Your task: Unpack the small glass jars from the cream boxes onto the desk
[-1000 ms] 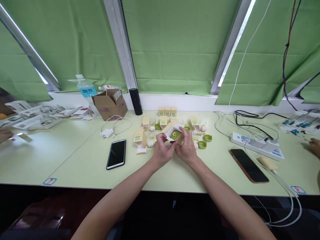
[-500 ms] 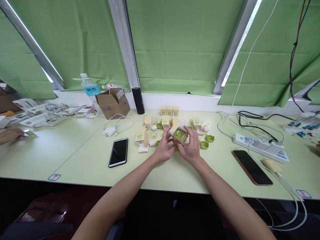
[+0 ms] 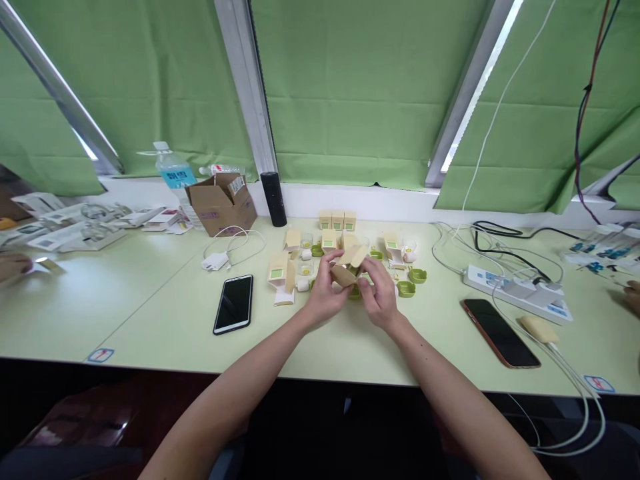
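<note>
A small cream cardboard box (image 3: 347,272) is held up between my two hands, tilted, with its flaps sticking out. My left hand (image 3: 326,293) grips its left side. On the right side, the fingers of my right hand (image 3: 379,293) are curled against the box. A flap covers most of the inside, so the green content hardly shows. Around the hands lie green bear-shaped trays (image 3: 406,289), an open cream box (image 3: 279,270) with a white flap, small clear cups (image 3: 306,268) and white rolls (image 3: 303,285).
Three closed cream boxes (image 3: 338,221) stand at the back. A phone (image 3: 233,304) lies at left, another phone (image 3: 500,333) at right near a power strip (image 3: 517,293) with cables. A brown carton (image 3: 223,205) and black cylinder (image 3: 273,199) stand behind. Another person's hand (image 3: 15,265) shows far left.
The box between my hands has been tilted, and its flap now covers the green inside that showed before. My right fingers have shifted lower along its side.
</note>
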A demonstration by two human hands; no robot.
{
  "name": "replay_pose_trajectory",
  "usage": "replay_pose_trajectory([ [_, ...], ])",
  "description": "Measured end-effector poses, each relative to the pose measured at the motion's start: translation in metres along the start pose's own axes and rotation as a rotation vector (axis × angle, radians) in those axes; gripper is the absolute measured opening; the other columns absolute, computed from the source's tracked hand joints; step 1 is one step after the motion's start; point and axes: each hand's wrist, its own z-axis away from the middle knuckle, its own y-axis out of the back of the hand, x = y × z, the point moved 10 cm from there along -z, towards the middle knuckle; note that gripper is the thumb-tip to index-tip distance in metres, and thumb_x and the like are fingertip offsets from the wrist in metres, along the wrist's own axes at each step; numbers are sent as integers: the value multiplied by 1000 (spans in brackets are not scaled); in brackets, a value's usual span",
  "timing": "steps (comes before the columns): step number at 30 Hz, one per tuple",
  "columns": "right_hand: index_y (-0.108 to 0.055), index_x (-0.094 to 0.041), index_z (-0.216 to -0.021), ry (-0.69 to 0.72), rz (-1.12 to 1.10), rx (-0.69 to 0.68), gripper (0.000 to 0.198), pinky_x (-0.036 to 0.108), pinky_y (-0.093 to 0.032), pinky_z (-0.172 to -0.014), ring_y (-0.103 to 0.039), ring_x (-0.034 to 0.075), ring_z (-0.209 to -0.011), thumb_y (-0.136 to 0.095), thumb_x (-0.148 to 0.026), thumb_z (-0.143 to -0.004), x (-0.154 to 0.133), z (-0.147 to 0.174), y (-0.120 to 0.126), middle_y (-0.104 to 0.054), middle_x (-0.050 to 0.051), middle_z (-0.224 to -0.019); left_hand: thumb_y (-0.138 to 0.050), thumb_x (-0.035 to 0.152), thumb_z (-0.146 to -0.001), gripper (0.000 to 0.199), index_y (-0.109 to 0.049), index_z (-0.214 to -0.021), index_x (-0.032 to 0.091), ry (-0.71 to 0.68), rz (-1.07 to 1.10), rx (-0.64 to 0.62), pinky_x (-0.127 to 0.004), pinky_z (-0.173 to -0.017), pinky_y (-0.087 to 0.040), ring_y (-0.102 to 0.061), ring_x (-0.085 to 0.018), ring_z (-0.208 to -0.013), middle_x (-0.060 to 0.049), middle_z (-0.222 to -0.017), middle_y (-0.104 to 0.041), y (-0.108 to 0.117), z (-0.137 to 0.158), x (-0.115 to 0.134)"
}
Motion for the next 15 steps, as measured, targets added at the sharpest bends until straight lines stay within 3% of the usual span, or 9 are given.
replay_pose_trajectory([
  [3, -70, -26, -119, -12, 53, 81, 29, 52, -55, -96, -64, 30, -115, -48, -22, -101, -1, -5, 12, -69, 13, -122, -67, 10, -82, 59, -50, -137, 27, -105, -107, 2, -45, -107, -53, -45, -31, -144, -13, -147, -47, 5, -4, 9],
  [8, -72, -26, -89, 51, 101, 107, 22, 55, -53, -96, -60, 31, -115, -59, -9, -85, -8, -9, 18, -71, 8, -121, -61, 2, -77, 65, -48, -136, 25, -144, -244, -28, -49, -111, -49, -54, -29, -135, -12, -138, -55, 5, -4, 8],
  [15, -73, -27, -84, -40, 25, 89, 21, 55, -52, -100, -60, 30, -117, -60, -10, -84, 6, -10, 15, -76, 5, -111, -63, 6, -77, 57, -43, -127, 25, -158, -281, -75, -48, -106, -51, -59, -28, -130, -12, -138, -58, 8, -5, 11],
])
